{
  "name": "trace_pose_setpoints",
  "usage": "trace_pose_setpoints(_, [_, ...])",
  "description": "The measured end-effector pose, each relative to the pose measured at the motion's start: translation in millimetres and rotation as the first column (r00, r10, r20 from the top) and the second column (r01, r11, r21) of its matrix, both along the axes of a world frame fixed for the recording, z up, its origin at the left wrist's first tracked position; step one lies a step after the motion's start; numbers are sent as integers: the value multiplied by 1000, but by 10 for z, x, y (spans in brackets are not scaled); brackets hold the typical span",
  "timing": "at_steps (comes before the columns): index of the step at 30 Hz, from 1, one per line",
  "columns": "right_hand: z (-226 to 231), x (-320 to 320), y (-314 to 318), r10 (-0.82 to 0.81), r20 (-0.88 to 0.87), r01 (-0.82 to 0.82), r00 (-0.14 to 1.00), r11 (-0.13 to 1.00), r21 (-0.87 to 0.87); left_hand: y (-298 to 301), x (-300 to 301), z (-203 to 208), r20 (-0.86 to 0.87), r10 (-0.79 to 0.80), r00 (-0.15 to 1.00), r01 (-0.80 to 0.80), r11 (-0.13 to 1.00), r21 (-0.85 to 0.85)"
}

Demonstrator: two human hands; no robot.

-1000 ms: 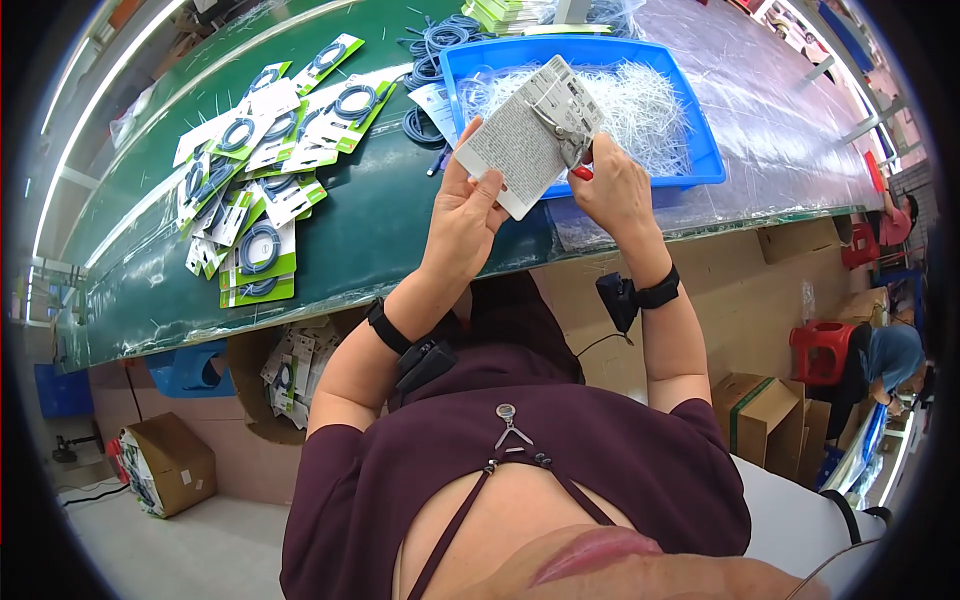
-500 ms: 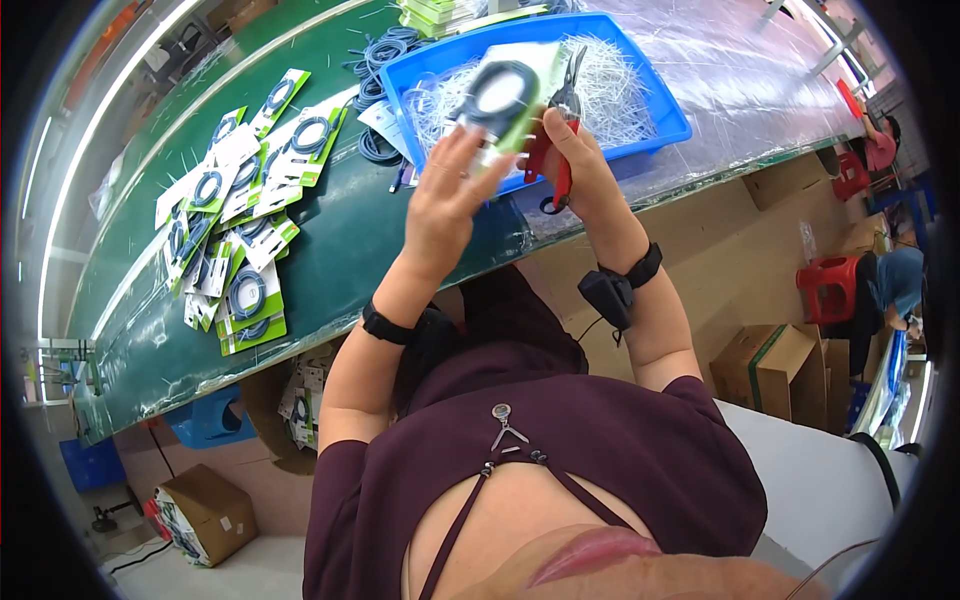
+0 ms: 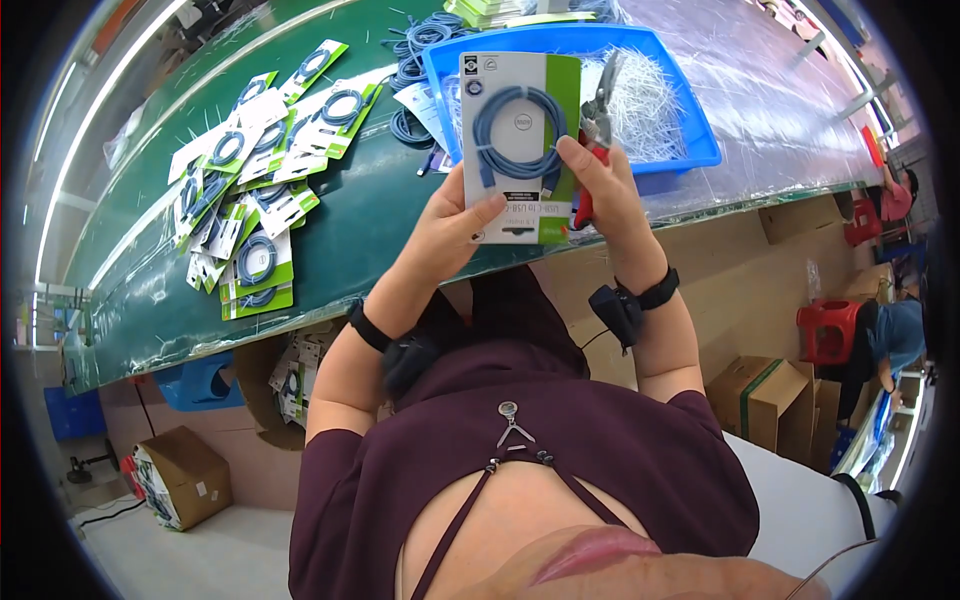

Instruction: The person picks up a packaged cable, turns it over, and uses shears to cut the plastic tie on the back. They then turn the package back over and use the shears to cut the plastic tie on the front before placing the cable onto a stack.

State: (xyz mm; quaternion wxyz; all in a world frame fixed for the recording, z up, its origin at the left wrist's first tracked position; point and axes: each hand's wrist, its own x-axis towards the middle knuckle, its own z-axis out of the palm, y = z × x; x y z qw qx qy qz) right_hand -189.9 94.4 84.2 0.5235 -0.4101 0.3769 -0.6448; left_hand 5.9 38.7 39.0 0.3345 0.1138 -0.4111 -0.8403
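A white and green cable card (image 3: pixel 522 150) faces me over the table's front edge, with a coiled blue-grey cable (image 3: pixel 482 135) tied onto it. My left hand (image 3: pixel 445 228) grips its lower left side, thumb on the front. At the right side, my right hand (image 3: pixel 614 195) presses its thumb on the card's edge. That same hand also holds red-handled cutters (image 3: pixel 599 122), jaws pointing up and away. Some of the fingers are hidden behind the card and the handles.
Behind the card stands a blue tray (image 3: pixel 700 150) full of white plastic strips (image 3: pixel 645 110). Several carded cables (image 3: pixel 257 258) lie heaped on the green table (image 3: pixel 140 270) at left. Loose cables (image 3: pixel 415 60) are beside the tray. Cardboard boxes (image 3: pixel 195 480) stand on the floor.
The card was tilted and blurred over the tray; now it is upright, steady and closer to me. My left hand has shifted to its lower left side, and my right thumb now touches it.
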Motion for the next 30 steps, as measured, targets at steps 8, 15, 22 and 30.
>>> trace_pose_setpoints(8, [143,-35,179,-493,-869,296,48,838,-459,-36,-11,-177,57,208,977,-191,958,-213])
trace_pose_setpoints(15, [269,-18,223,-389,-921,317,-17,872,-374,-71,-12,-265,80,227,971,-197,939,-283])
trace_pose_setpoints(22, [251,-69,244,-480,-868,278,-129,823,-496,-65,-17,-220,117,365,923,-274,842,-465])
trace_pose_setpoints(30, [381,-84,324,-471,-841,245,-267,810,-532,-113,-13,-203,11,726,687,-320,315,-893])
